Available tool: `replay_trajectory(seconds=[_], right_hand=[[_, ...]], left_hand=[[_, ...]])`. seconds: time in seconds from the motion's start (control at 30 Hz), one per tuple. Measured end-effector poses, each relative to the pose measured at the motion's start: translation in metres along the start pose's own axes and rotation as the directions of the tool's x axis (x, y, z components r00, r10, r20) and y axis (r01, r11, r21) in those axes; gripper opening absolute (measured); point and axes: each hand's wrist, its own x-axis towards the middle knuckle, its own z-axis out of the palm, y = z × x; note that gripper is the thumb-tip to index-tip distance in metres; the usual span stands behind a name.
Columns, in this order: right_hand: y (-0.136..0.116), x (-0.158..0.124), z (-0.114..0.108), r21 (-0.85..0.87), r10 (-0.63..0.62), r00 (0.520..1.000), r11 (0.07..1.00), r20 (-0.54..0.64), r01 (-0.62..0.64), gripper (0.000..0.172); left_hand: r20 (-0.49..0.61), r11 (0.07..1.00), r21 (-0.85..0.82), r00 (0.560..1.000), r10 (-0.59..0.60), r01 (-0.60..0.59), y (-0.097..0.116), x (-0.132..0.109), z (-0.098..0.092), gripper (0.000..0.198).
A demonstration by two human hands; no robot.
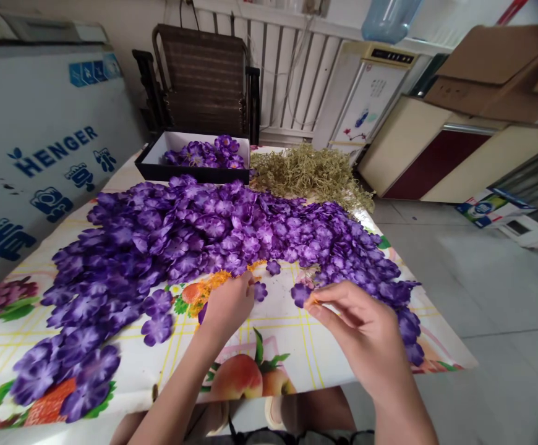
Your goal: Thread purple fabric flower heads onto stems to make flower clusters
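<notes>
My right hand point(359, 321) is closed in a pinch, with a small orange flower stamen point(314, 300) between thumb and fingertip. Just past those fingertips lies a loose purple petal piece point(299, 294). My left hand point(230, 301) is curled palm down at the edge of a small pile of orange stamens point(213, 281). Its fingertips are hidden, so what they hold cannot be made out. In front of both hands spreads a wide heap of purple flower petals point(213, 225).
Behind the heap stand a black box with white inside point(171, 173) holding purple flowers and a bunch of green artificial stems point(310, 170). A patterned tablecloth point(269, 315) covers the table. A chair point(206, 74) stands beyond, a white freezer point(41, 123) at left.
</notes>
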Motion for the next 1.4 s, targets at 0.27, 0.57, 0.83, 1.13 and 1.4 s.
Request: replay_trajectory(seconds=[0.27,0.57,0.83,1.13,1.4], right_hand=[[0.026,0.018,0.026,0.104,-0.022,0.970,0.995,0.242,-0.004,0.009],[0.019,0.009,0.046,0.370,0.046,0.980,0.921,0.196,-0.118,0.012],[0.021,-0.006,0.040,0.346,-0.053,0.970,0.938,0.239,-0.034,0.014],[0.026,0.000,0.036,0.269,-0.019,0.984,0.963,0.179,-0.031,0.010],[0.030,0.005,0.038,-0.012,-0.077,0.984,0.997,0.161,0.080,0.009]], left_hand=[[-0.110,0.952,-0.298,0.993,0.033,-0.064,0.006,-0.037,-0.036,0.015],[-0.024,0.631,-0.771,0.994,0.103,-0.084,0.010,-0.073,-0.049,0.015],[-0.013,0.538,-0.835,0.980,0.197,-0.119,0.016,-0.081,-0.039,0.020],[-0.005,0.529,-0.840,0.976,0.219,-0.123,0.017,-0.074,-0.034,0.021],[-0.096,0.793,-0.553,0.965,0.244,-0.255,0.014,-0.065,-0.025,0.023]])
